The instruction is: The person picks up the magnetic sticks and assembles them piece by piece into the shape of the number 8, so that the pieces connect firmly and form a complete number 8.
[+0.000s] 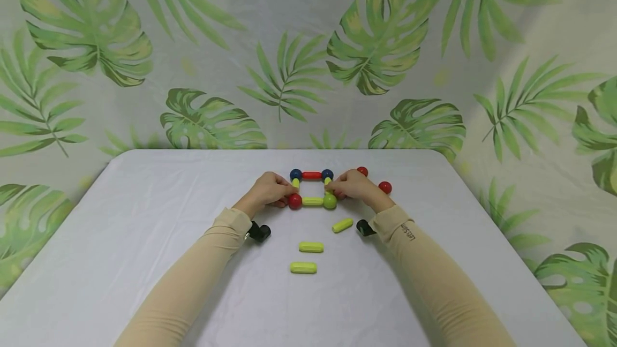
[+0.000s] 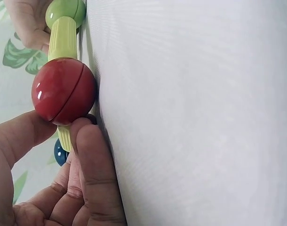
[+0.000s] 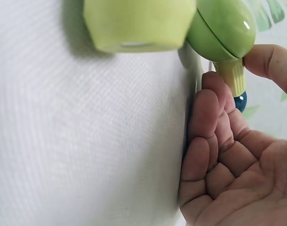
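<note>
A square of toy building rods and balls lies on the white table, with a red ball (image 1: 295, 201) and a green ball (image 1: 330, 201) at its near corners. Two blue balls (image 1: 296, 175) mark the far corners, joined by a red rod (image 1: 311, 175). My left hand (image 1: 271, 189) pinches the left yellow-green rod (image 2: 65, 137) just behind the red ball, thumb and forefinger on either side. On the opposite side, my right hand (image 1: 355, 185) pinches the right yellow-green rod (image 3: 232, 77) close to the green ball. Another yellow-green rod (image 1: 313, 201) joins the near corners.
Three loose yellow-green rods (image 1: 311, 247) lie nearer to me on the table (image 1: 96, 261). Two red balls (image 1: 385, 187) sit beyond and beside the right hand. Black wrist cameras (image 1: 260, 232) hang under both wrists. A leaf-print cloth (image 1: 289, 79) hangs behind the table.
</note>
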`<state>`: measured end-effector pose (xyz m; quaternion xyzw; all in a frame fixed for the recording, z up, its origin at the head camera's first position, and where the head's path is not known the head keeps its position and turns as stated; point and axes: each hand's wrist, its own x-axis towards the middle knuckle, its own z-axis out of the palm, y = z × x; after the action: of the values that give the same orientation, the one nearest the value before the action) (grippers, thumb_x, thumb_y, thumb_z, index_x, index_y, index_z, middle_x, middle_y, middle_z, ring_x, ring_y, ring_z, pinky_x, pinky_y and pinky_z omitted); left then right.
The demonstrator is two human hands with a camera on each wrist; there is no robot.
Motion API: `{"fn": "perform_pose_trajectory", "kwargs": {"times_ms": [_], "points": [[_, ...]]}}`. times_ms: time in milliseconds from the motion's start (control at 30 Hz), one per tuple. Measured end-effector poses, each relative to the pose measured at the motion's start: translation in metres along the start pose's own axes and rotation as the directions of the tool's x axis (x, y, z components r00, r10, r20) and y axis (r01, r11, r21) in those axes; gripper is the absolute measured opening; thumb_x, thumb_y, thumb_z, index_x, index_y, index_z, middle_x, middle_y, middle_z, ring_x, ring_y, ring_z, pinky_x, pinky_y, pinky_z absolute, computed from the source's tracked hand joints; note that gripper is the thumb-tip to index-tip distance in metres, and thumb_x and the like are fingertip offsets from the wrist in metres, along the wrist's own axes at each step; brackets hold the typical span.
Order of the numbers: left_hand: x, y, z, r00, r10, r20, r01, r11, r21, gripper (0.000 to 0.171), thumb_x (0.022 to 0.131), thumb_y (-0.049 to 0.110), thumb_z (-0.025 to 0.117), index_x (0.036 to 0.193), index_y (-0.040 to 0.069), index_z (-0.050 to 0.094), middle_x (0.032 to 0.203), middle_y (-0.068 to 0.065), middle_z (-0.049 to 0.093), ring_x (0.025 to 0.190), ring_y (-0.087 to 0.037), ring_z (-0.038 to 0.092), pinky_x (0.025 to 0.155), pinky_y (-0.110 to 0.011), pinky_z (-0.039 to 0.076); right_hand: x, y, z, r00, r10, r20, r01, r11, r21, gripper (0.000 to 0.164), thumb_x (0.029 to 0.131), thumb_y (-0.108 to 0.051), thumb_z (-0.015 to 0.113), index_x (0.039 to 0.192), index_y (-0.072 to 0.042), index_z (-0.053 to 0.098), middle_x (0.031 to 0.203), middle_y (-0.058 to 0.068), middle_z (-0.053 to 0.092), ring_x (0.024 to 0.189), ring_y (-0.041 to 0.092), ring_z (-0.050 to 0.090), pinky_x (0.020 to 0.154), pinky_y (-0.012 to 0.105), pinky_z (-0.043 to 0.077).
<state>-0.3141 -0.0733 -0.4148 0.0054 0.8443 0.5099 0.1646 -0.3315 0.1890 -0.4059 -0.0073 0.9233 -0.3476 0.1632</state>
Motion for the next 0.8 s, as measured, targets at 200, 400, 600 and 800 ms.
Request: {"fn": "perform_pose_trajectory", "kwargs": {"times_ms": [200,400,600,800], "points": [[-0.0005,-0.0006,0.0004,1.000,0.008,-0.004,-0.008,1.000,-0.012,0.027,0.098,0.023,0.079,0.112,0.001,0.072,0.085,-0.003,0.071,0.067,-0.008,0.065,0.063,-0.021,0.059,-0.0005,0.0006,0.0015,1.000,-0.009,-0.010,0.008,1.000,-0.006,0.042,0.098,-0.043,0.074,0.113,-0.003,0.076,0.093,0.003,0.070,0.089,0.018,0.062,0.077,0.024,0.049],[0.0003,-0.0010,0.0001,1.000,0.001,-0.010,-0.002,1.000,-0.009,0.027,0.098,0.024,0.079,0.112,0.002,0.072,0.090,-0.005,0.071,0.071,-0.010,0.066,0.066,-0.021,0.060,0.0015,0.0022,0.0025,1.000,-0.007,-0.012,0.007,1.000,-0.014,0.041,0.098,-0.045,0.074,0.108,-0.005,0.076,0.092,0.003,0.069,0.090,0.018,0.062,0.077,0.026,0.048],[0.0017,-0.0021,0.0006,1.000,-0.004,-0.015,0.004,1.000,-0.011,0.027,0.098,0.025,0.080,0.111,0.003,0.071,0.088,-0.004,0.071,0.070,-0.010,0.066,0.064,-0.020,0.059,0.0010,0.0028,0.0033,1.000,-0.009,-0.012,0.009,1.000,-0.012,0.041,0.099,-0.045,0.073,0.109,-0.005,0.075,0.092,0.003,0.068,0.091,0.020,0.061,0.078,0.027,0.048],[0.0010,-0.0020,0.0006,1.000,-0.008,-0.025,0.008,1.000,-0.008,0.028,0.098,0.026,0.081,0.112,0.003,0.072,0.090,-0.004,0.072,0.070,-0.009,0.067,0.064,-0.020,0.059,-0.0004,0.0017,0.0031,1.000,-0.012,-0.015,0.012,1.000,-0.017,0.041,0.099,-0.045,0.073,0.109,-0.005,0.075,0.091,0.003,0.068,0.090,0.018,0.061,0.077,0.026,0.048]]}}
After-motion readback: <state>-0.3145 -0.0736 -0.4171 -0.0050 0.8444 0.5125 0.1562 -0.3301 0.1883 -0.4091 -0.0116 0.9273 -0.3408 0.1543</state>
